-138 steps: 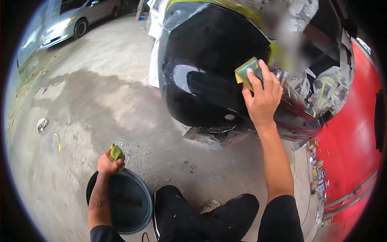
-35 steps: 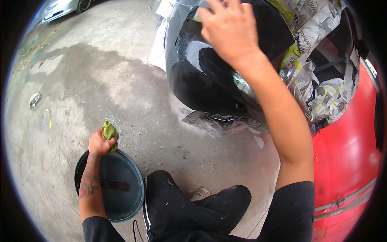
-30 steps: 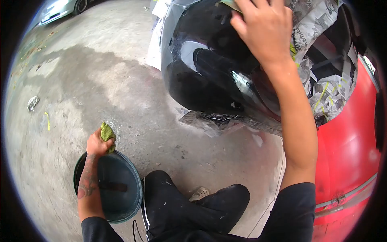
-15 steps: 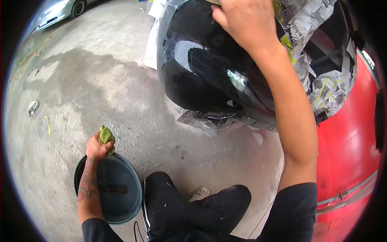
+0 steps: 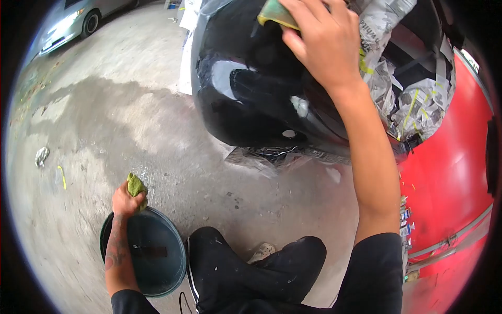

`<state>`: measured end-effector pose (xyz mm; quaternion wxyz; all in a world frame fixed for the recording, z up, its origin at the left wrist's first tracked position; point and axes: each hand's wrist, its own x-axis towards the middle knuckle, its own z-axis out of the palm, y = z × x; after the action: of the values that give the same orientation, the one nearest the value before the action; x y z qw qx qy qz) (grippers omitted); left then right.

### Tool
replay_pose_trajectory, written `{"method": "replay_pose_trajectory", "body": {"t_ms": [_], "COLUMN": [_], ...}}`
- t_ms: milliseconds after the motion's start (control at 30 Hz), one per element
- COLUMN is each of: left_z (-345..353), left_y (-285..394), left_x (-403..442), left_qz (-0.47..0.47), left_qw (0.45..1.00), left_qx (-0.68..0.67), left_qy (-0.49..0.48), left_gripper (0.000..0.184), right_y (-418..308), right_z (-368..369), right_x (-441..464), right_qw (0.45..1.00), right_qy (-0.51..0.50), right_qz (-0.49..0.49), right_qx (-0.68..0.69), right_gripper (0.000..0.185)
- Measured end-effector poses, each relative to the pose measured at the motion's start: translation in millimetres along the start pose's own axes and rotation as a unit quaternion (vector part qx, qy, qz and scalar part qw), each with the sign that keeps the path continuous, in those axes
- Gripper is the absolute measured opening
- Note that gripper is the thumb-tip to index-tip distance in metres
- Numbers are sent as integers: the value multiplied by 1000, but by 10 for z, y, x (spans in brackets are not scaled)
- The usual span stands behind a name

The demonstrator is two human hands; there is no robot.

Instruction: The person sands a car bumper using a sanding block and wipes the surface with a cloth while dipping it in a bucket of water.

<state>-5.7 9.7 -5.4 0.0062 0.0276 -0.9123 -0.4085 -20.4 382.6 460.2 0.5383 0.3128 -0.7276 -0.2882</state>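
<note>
Gripped a green block (image 5: pixel 280 13) with a yellow layer along its edge in the right hand (image 5: pixel 327 47), near the top of the glossy black panel (image 5: pixel 256 107). Could not tell how firmly it was pressed there. Clenched a crumpled green cloth (image 5: pixel 136 185) in the left hand (image 5: pixel 124 202), just above the rim of the dark round bucket (image 5: pixel 157 287), with the forearm reaching across its left side. Had the bucket standing on the concrete floor (image 5: pixel 172 136), just beside a leg in black trousers (image 5: pixel 246 277). Had newspaper (image 5: pixel 384 83) with yellow-green tape (image 5: pixel 365 63) along the right side of the black panel, and more crumpled wrapping (image 5: pixel 261 159) beneath its lower edge. Faced a broad red surface (image 5: pixel 444 172) farther right, and a silver car (image 5: pixel 68 26) with a lit headlamp (image 5: pixel 69 20) well apart at the upper left, beyond a darker patch on the floor.
</note>
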Motion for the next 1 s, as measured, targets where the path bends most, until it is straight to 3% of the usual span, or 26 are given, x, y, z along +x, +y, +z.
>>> {"method": "replay_pose_trajectory", "body": {"t_ms": [133,267,400,433,467,600,733,800,933,1000], "left_z": [18,20,14,26,26,0,-42,10,9,105], "left_y": [-10,-17,31,8,4,-11,76,-30,-10,-217], "left_x": [0,-5,0,-6,-13,-8,-57,-6,-23,52], "left_qz": [2,10,7,5,5,10,7,9,34,43], "left_qw": [1000,1000,1000,1000,1000,1000,1000,1000,999,995], "left_qx": [4,21,12,9,7,6,-7,3,-35,-84], "left_qy": [3,18,12,10,4,0,-3,-1,6,20], "left_gripper": [49,48,50,51,51,53,53,53,51,49], "right_y": [249,235,64,116,140,-346,-639,-973,-1671,-1990], "right_z": [-74,11,-194,33,144,-90,-618,-863,-1083,-1145], "right_x": [-696,-900,-519,-674,-868,-1442,-1836,-2143,-3010,-3372], "right_qw": [995,991,984,983,983,986,957,907,865,826], "right_qy": [43,72,71,106,110,-55,-8,-6,-102,-147], "right_qz": [91,110,163,152,147,134,253,340,353,407], "right_qx": [-26,-9,16,-13,8,80,143,248,342,361], "right_gripper": [51,60,38,54,58,61,59,58,57,55]}}
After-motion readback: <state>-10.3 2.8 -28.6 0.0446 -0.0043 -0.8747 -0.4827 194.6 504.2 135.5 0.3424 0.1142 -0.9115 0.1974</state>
